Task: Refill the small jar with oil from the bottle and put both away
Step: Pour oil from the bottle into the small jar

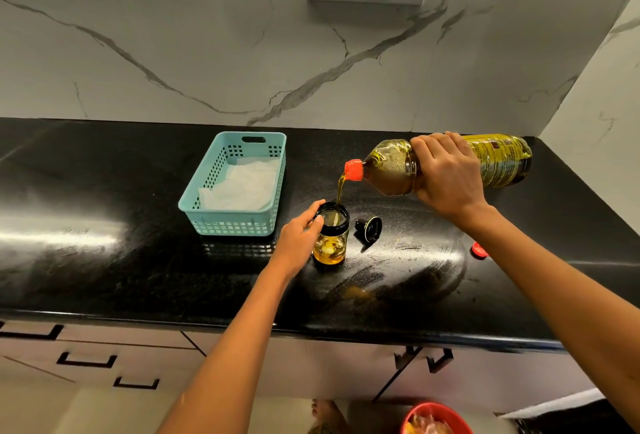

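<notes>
Right hand [446, 173] tips bottle [433, 165], left hand [299, 234] steadies jar [330, 236]

1. a glossy black counter [104, 260] is shown, streaked with oily smears.
2. a teal basket [232, 224], lined with white paper, is set on it.
3. a small jar [330, 248] is stood near the basket, with a black lid [369, 227] laid just beside it.
4. a red cap [479, 250] is laid well to the right.
</notes>
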`<state>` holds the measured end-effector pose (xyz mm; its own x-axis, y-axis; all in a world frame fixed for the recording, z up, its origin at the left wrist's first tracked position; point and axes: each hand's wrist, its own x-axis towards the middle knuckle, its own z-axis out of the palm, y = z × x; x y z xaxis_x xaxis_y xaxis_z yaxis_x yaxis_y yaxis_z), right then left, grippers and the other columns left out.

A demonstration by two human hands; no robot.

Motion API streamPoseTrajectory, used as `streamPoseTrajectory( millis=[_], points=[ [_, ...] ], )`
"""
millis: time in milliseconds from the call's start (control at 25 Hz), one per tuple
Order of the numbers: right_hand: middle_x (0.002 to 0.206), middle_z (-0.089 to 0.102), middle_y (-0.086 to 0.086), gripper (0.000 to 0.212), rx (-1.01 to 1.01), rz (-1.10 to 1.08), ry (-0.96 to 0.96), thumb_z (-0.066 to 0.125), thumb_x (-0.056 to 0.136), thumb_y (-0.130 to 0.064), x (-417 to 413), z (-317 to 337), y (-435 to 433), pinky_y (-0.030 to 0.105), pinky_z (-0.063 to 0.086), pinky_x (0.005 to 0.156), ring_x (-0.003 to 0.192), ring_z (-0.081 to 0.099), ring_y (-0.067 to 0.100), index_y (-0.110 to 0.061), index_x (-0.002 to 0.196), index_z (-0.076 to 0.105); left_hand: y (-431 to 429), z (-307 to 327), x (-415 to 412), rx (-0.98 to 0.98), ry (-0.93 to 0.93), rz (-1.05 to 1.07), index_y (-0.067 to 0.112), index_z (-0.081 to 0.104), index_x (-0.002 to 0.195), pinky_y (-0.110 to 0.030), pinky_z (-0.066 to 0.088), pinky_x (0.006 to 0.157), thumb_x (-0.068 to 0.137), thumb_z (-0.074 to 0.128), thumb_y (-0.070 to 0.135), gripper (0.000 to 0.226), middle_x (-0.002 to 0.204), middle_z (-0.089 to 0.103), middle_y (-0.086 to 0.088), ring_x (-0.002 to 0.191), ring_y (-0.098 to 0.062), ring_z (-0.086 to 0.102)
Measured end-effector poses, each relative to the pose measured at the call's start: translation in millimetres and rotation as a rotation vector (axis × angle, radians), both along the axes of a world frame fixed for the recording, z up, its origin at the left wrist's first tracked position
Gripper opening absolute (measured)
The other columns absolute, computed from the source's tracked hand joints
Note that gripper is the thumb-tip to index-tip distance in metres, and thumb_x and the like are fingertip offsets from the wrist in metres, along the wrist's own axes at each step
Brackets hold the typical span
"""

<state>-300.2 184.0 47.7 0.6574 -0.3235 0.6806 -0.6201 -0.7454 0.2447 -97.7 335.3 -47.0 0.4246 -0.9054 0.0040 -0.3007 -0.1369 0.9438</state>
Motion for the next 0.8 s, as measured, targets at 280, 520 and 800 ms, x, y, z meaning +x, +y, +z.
streamPoseTrajectory(
  millis=[280, 520, 800],
  points=[
    [0.101, 0.066, 0.018, 0.058, -0.007, -0.002, 0.009, 0.081, 0.059, -0.019, 0.6, -3.4, -2.8, 0.047, 0.045, 0.093, 0.094, 0.062, 0.037, -0.002, 0.108, 0.057, 1.6, 2.6, -3.4, -0.005, 0.001, 0.010, 0.034, 0.045, 0.133, -0.029, 0.037, 0.080, 0.097, 0.039, 0.027, 0.037, 0.096, 0.056, 0.005, 0.089, -0.010, 0.046],
    [0.102, 0.066, 0.018, 0.062, -0.004, -0.010, 0.022, 0.083, 0.057, -0.020, -0.5, -5.2, -4.5, 0.047, 0.044, 0.094, 0.095, 0.062, 0.037, -0.002, 0.109, 0.056, 2.3, 7.0, -6.5, 0.002, 0.004, 0.030, 0.030, 0.045, 0.135, -0.030, 0.039, 0.091, 0.098, 0.038, 0.025, 0.038, 0.108, 0.057, 0.008, 0.101, -0.007, 0.049],
    [0.101, 0.066, 0.018, 0.060, -0.015, 0.002, 0.014, 0.083, 0.057, -0.019, 0.8, -4.4, -3.4, 0.047, 0.045, 0.093, 0.094, 0.062, 0.037, -0.002, 0.108, 0.057, 1.4, 3.8, -6.2, 0.004, 0.008, 0.041, 0.032, 0.045, 0.134, -0.032, 0.038, 0.093, 0.098, 0.038, 0.025, 0.037, 0.105, 0.056, 0.008, 0.099, -0.007, 0.049]
  ],
)
